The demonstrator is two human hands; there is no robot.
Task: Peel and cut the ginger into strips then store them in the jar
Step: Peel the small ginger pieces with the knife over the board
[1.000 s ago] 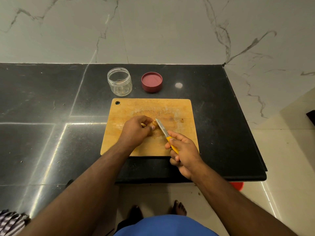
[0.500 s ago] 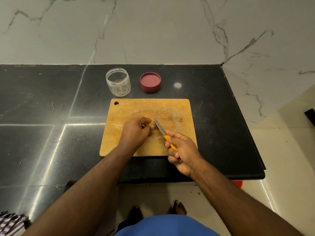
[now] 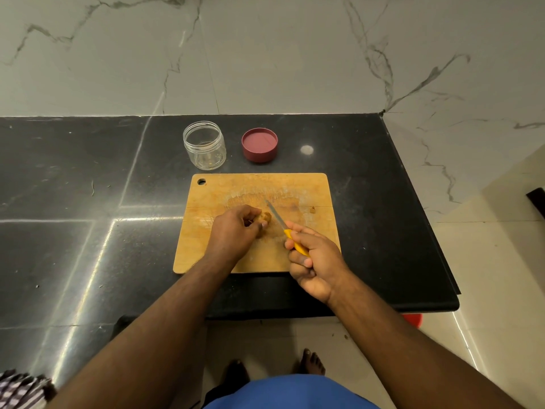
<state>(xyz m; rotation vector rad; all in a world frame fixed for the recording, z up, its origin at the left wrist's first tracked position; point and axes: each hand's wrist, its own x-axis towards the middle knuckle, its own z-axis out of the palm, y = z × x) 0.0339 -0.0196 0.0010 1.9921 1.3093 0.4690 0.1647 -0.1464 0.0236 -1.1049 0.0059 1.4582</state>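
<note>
Two hands over the wooden cutting board (image 3: pixel 306 187) at frame centre: left hand (image 3: pixel 233 234) curls its fingers round the ginger (image 3: pixel 266 216), pinning it on the board's middle, while right hand (image 3: pixel 317 261) grips the yellow handle of the knife (image 3: pixel 277 218), blade angled up-left with its edge just beside the ginger. Above the board on the black counter (image 3: pixel 88 172), the clear jar (image 3: pixel 205 144) stands upright and open, its maroon lid (image 3: pixel 259 144) just right of it; a small ginger scrap (image 3: pixel 313 209) lies at the board's right.
</note>
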